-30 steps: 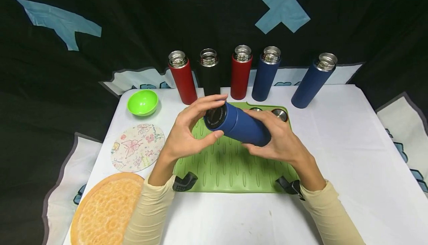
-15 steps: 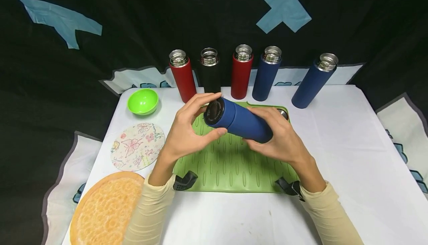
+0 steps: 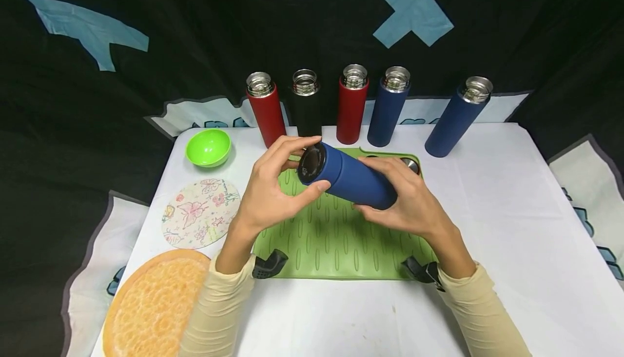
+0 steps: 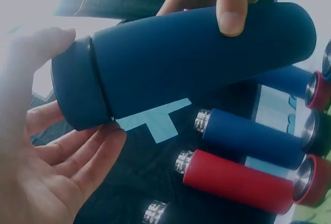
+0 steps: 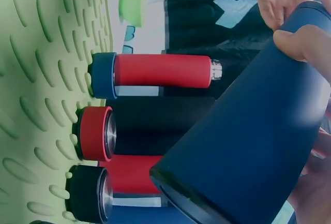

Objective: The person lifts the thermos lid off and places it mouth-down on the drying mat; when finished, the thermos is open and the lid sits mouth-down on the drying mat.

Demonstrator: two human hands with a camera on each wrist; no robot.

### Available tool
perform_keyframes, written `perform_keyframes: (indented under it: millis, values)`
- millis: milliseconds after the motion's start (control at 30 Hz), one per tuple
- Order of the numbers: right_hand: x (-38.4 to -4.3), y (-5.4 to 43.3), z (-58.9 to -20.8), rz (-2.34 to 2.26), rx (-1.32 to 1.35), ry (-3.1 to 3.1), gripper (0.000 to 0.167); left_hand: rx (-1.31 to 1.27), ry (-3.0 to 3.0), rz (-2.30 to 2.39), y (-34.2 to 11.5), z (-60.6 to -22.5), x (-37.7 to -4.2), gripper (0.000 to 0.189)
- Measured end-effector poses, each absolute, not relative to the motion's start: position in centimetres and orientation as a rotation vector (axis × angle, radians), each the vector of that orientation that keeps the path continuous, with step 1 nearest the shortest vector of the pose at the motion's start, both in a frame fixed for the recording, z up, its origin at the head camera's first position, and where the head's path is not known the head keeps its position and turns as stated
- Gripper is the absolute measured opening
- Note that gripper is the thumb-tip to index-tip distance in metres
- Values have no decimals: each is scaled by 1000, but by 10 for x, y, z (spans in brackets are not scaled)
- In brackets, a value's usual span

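A dark blue insulated bottle [image 3: 365, 185] is held tilted above a green ribbed mat [image 3: 336, 248]. Its blue lid [image 3: 333, 165] sits on the end facing left, with a glossy dark top. My left hand [image 3: 265, 186] holds that lid, thumb on one side and fingers on the other. Around the lower body of the bottle, my right hand [image 3: 409, 200] grips with thumb and fingers. On the mat behind the bottle are loose lids: a blue lid [image 5: 103, 75], a red lid [image 5: 95, 133] and a black lid [image 5: 87, 194] show in the right wrist view.
Uncapped bottles stand along the back: a red one [image 3: 266, 116], a black one [image 3: 307, 116], another red one [image 3: 352, 114], a blue one [image 3: 387, 116] and a farther blue one [image 3: 455, 124]. At left are a green bowl [image 3: 208, 149], a butterfly-patterned disc [image 3: 200, 216] and a tan round mat [image 3: 156, 308].
The bottle has lifted slightly and its lid end now points more to the left. My left fingertips have shifted left along the lid; my right hand keeps its grip.
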State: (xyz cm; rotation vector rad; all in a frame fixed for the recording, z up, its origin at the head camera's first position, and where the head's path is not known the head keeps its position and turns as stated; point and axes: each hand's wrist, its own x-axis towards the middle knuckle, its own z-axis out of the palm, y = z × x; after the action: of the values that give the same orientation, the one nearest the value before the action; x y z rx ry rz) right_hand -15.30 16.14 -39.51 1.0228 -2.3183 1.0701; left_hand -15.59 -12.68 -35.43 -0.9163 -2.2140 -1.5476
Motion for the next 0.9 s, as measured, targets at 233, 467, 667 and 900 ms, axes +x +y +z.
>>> perform_keyframes:
  millis: [233,467,667,900]
  values:
    - [-153,165,-395,1144,1034,-2347,90,-1169,-2091,-1758,-128,-353,-157,70]
    - [-154,164,-394,1130,1042,-2339,88,-1002,-2144,-1635,-126,-355,-156,66]
    - [-156,164,-395,1098,1058,-2319,88,-1060,-2138,-1673,-126,-354,-155,69]
    - [-154,164,-394,1137,1083,-2317,86,-1136,-2084,-1685,-126,-351,-153,65]
